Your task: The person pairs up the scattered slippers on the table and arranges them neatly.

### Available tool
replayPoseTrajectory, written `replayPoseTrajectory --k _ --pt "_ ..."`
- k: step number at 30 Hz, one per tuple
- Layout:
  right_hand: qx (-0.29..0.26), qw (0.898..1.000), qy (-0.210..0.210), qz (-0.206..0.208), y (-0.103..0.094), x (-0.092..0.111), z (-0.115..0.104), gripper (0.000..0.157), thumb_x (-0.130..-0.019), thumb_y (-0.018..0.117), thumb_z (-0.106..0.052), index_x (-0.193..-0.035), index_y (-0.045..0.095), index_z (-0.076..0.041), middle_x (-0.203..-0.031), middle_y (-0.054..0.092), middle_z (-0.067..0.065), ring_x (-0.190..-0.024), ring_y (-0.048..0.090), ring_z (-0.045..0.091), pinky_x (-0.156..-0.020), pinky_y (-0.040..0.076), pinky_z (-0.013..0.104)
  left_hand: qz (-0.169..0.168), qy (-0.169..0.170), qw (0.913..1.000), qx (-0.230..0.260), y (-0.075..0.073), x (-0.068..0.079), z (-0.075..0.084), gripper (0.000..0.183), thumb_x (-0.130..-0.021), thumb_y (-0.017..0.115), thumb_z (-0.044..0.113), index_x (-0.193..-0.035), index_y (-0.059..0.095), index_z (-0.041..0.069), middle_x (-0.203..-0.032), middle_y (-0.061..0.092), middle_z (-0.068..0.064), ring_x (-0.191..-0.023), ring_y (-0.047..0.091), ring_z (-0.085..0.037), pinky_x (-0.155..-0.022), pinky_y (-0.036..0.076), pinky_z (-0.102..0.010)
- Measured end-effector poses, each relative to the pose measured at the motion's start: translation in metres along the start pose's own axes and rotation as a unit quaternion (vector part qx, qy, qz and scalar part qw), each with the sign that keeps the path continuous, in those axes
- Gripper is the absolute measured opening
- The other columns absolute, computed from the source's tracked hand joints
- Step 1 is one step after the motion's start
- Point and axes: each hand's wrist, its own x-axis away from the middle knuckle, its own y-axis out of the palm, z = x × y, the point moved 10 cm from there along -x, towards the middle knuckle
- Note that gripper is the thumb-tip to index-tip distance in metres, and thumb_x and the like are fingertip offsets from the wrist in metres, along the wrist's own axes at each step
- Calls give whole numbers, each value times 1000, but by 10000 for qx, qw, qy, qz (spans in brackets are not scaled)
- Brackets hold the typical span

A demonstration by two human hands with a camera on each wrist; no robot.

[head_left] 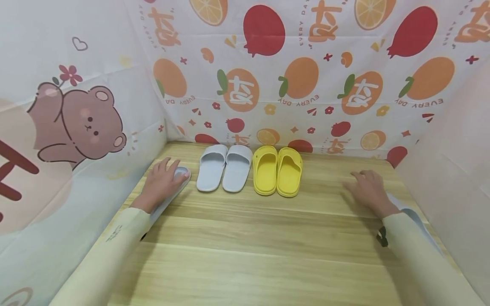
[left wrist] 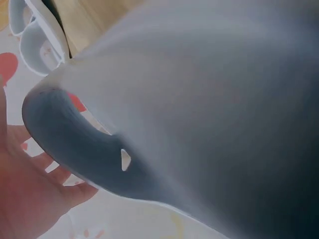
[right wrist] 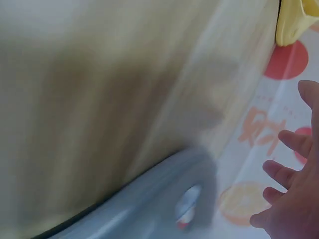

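Note:
At the left edge of the wooden board, my left hand (head_left: 160,182) lies over the toe end of a light grey slipper (head_left: 163,207). In the left wrist view its fingers are spread at the rim of the slipper's strap (left wrist: 75,144), and some fingertips are hidden there. My right hand (head_left: 369,191) hovers over the right part of the board with fingers loosely bent and nothing in them. A second light grey slipper (head_left: 419,223) lies partly behind the right forearm. In the right wrist view, that slipper (right wrist: 164,199) is apart from the spread fingers.
A pair of pale grey slippers (head_left: 223,170) stands side by side at the back of the wooden board (head_left: 268,246). Right beside it is a pair of yellow slippers (head_left: 277,174). Fruit-patterned cloth (head_left: 302,119) hangs behind, and a bear-printed cloth (head_left: 57,182) hangs along the left side.

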Motion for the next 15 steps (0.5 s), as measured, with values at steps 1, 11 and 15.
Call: replayPoseTrajectory --k 1,11,15 --pt "11 10000 43 46 -1 6 6 68 -101 52 -49 -139 51 7 -136 46 38 -131 32 56 -106 18 71 -52 -1 10000 0 1 2 -1 80 -101 41 62 -155 32 4 -160 18 -33 -143 18 -57 -111 16 -74" --pt "474 9965 463 508 -8 41 57 79 -95 59 -54 -145 44 5 -131 50 40 -120 43 61 -92 27 77 -629 -230 9978 18 14 14 -29 90 -99 37 69 -160 19 5 -160 8 -36 -143 9 -59 -100 23 -80" --pt "462 9961 614 436 -20 55 71 77 -96 57 -57 -142 48 3 -134 47 39 -122 39 61 -93 22 78 -712 -200 9973 32 13 18 -27 92 -98 37 70 -161 16 6 -161 7 -35 -145 6 -58 -103 22 -79"
